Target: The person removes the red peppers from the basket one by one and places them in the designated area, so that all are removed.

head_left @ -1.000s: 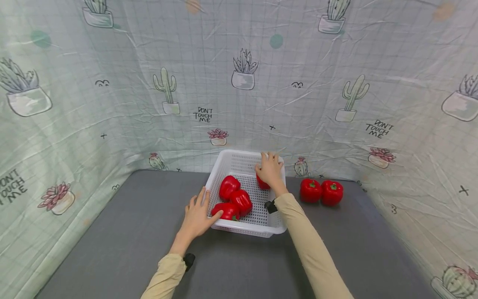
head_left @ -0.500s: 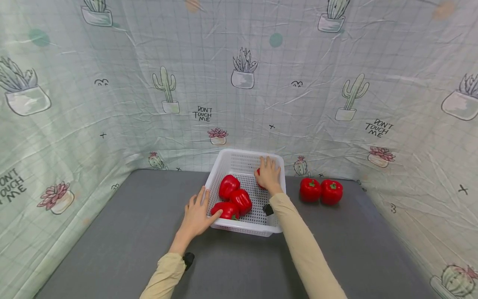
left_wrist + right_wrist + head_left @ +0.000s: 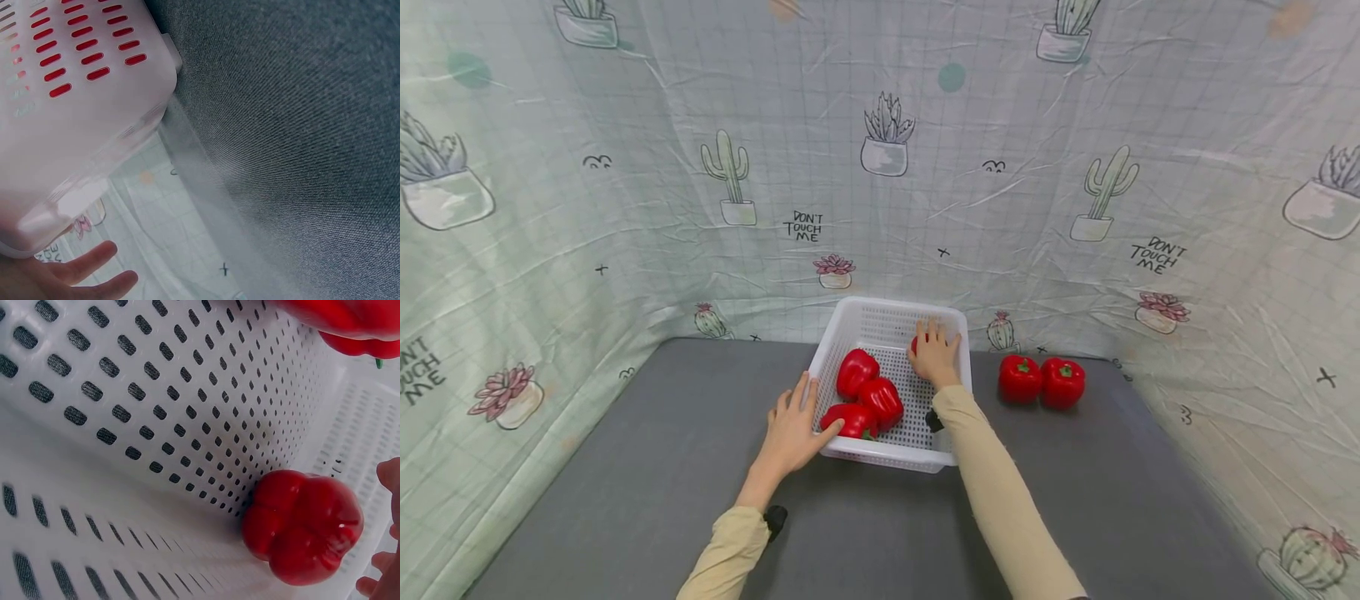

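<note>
A white perforated plastic basket (image 3: 887,454) stands on the grey table. My left hand (image 3: 792,433) lies at its front left corner, fingers straight along the left side and thumb over the front rim; two outstretched fingertips (image 3: 103,253) show beyond the basket in the left wrist view. Inside, my right hand (image 3: 935,358) is over a red bell pepper (image 3: 303,525) in the back right corner. Its fingers are spread and apart from the pepper in the right wrist view. Three more red peppers (image 3: 881,402) cluster in the basket's left half.
Two red bell peppers (image 3: 1020,379) (image 3: 1063,383) stand side by side on the table, to the right of the basket. A cactus-printed curtain (image 3: 887,208) rises behind the table and along both sides.
My right hand has moved slightly left and lower in the head view, its fingers spreading off the pepper. That pepper now shows farther back in the basket. My left hand stays at the corner.
</note>
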### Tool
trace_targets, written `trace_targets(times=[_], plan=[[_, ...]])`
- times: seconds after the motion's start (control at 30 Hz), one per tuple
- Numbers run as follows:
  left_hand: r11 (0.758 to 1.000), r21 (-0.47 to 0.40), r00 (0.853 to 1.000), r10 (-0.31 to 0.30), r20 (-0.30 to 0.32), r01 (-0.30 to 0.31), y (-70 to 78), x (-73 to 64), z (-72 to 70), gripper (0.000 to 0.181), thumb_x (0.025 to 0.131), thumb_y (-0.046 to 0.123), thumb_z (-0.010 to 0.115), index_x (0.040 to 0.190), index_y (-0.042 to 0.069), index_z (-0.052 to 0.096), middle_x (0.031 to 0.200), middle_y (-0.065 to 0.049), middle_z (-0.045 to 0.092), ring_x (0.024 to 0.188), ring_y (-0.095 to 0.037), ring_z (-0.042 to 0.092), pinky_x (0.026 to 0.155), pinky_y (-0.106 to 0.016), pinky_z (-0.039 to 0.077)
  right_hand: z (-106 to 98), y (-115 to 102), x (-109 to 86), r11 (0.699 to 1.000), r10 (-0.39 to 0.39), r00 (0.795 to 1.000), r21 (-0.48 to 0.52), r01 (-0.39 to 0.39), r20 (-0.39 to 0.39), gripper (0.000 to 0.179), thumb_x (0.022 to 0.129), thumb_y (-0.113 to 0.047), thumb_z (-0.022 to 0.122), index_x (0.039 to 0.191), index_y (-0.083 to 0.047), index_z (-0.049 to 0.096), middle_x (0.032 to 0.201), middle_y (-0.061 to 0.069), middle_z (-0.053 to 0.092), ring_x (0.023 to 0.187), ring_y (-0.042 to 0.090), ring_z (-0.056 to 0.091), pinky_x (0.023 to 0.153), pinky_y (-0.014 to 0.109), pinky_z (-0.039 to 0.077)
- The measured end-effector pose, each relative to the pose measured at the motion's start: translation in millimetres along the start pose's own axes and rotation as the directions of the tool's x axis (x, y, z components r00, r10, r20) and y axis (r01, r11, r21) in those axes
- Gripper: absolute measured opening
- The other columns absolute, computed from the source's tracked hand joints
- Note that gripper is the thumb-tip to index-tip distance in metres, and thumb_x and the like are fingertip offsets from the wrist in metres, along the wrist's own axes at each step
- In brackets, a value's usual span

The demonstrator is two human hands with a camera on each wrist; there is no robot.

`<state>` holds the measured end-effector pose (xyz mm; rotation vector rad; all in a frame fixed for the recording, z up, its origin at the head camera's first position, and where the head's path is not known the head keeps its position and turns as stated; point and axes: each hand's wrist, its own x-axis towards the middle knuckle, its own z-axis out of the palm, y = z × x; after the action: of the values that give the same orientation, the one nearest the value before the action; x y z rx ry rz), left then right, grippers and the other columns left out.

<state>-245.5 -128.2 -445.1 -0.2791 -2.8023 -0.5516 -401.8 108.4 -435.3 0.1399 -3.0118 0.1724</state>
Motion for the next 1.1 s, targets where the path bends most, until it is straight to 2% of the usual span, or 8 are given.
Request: trace_targets(times=[0.23,0.33,0.37,0.5,0.57,0.6,0.8,1.1], plan=[[1.0,-0.002,1.0,-0.001,0.001,0.001,0.6,0.0,0.2,0.082,0.078,0.051,0.054,0.139,0.001,0.028,0.146,-0.017,0.022,0.121,-0.043,0.032,0.09,-0.063,0.031,7,-1,7.2,0.999,0.053,0.995,-0.006,-0.053,0.089,0.064,0.09,-0.036,0.046,0.143,-0.011,0.018,0.15,0.015,0.013,0.136,0.034,0.015,0.104,0.062,0.003],[1.0,-0.009,1.0,-0.001,-0.008,0.001,0.9,-0.5,0.3,0.082,0.078,0.05,0.055,0.138,0.001,0.029,0.146,-0.017,0.023,0.121,-0.043,0.032,0.09,-0.063,0.032,16,5,11.2,1.0,0.021,0.998,-0.023,-0.02,0.056,0.062,0.092,-0.042,0.039,0.143,-0.013,0.018,0.15,0.011,0.013,0.137,0.031,0.016,0.105,0.061,0.001],[1.0,-0.01,1.0,0.0,-0.011,0.0,0.9,-0.4,0.5,0.082,0.078,0.05,0.055,0.138,0.001,0.029,0.146,-0.017,0.023,0.121,-0.043,0.032,0.09,-0.063,0.032,30,10,19.6,0.999,0.004,1.0,-0.039,-0.004,0.018,0.064,0.092,-0.047,0.034,0.143,-0.014,0.015,0.151,0.011,0.011,0.136,0.031,0.016,0.104,0.062,-0.003],[1.0,-0.011,1.0,-0.004,-0.006,0.004,0.5,0.4,1.6,0.083,0.078,0.051,0.055,0.138,0.001,0.029,0.146,-0.018,0.023,0.121,-0.043,0.032,0.09,-0.063,0.031,42,15,30.1,0.999,0.007,0.999,-0.054,-0.005,0.042,0.067,0.091,-0.048,0.036,0.144,-0.014,0.015,0.15,0.011,0.012,0.136,0.032,0.015,0.102,0.064,-0.004],[1.0,-0.009,1.0,-0.004,-0.004,0.004,0.4,0.9,2.0,0.083,0.078,0.051,0.055,0.138,0.001,0.029,0.146,-0.018,0.022,0.121,-0.043,0.031,0.09,-0.063,0.031,41,13,31.6,0.999,0.021,0.997,-0.039,-0.018,0.075,0.066,0.09,-0.044,0.041,0.143,-0.011,0.018,0.149,0.014,0.015,0.135,0.035,0.016,0.103,0.064,-0.003],[1.0,-0.009,1.0,-0.005,-0.003,0.005,0.5,1.0,2.1,0.083,0.078,0.051,0.055,0.138,0.001,0.029,0.146,-0.018,0.022,0.121,-0.043,0.031,0.091,-0.063,0.031,28,9,24.2,0.999,0.031,0.993,-0.023,-0.028,0.113,0.065,0.089,-0.038,0.047,0.142,-0.01,0.021,0.148,0.015,0.017,0.135,0.035,0.017,0.104,0.063,0.0],[1.0,-0.012,1.0,-0.005,-0.013,0.005,0.8,0.7,1.7,0.082,0.077,0.05,0.056,0.138,0.001,0.029,0.146,-0.017,0.023,0.121,-0.043,0.032,0.091,-0.063,0.032,5,0,0.0,0.998,0.016,0.996,-0.068,-0.01,0.091,0.058,0.091,-0.033,0.043,0.14,-0.009,0.025,0.145,0.016,0.025,0.132,0.034,0.024,0.106,0.059,0.005],[1.0,-0.013,1.0,-0.004,-0.01,0.004,-0.6,0.7,1.8,0.082,0.078,0.049,0.055,0.138,0.001,0.029,0.147,-0.017,0.021,0.122,-0.043,0.031,0.091,-0.063,0.031,-3,-3,-3.2,0.998,0.031,0.992,-0.056,-0.025,0.119,0.056,0.091,-0.028,0.044,0.141,-0.012,0.026,0.142,0.015,0.029,0.132,0.034,0.023,0.106,0.057,0.007]])
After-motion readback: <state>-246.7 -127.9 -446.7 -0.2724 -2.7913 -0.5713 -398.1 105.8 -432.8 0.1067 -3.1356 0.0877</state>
